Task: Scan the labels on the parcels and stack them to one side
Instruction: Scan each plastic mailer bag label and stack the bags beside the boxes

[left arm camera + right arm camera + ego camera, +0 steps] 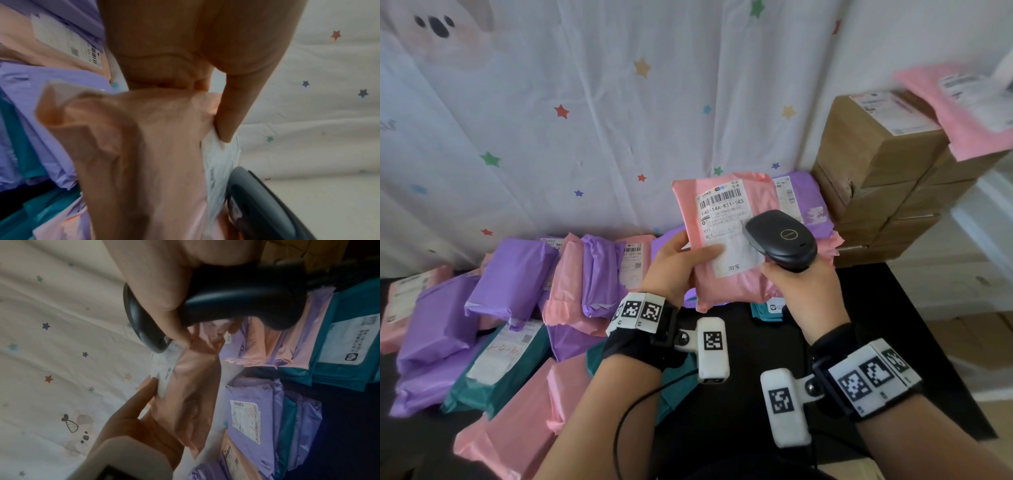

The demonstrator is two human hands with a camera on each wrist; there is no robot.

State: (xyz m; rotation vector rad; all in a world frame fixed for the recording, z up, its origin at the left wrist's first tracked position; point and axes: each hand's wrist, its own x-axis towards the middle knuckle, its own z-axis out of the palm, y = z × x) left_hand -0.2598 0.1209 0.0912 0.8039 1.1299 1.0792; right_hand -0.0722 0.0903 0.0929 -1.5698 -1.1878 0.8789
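My left hand (681, 262) holds a pink parcel (726, 281) upright above the dark table, thumb pressed on its white label (724, 222), fingers behind it. The same pink parcel (144, 154) fills the left wrist view, with my thumb (228, 116) on the label edge. My right hand (799, 286) grips a black handheld scanner (782, 238), its head just in front of the label's right side. In the right wrist view the scanner (236, 293) points toward the pink parcel (191, 386).
Several purple, pink and teal parcels (517, 308) lie heaped on the left of the table (893, 325). Brown cardboard boxes (876, 178) are stacked at the back right, a pink parcel (962, 106) on top. A starred white curtain (619, 102) hangs behind.
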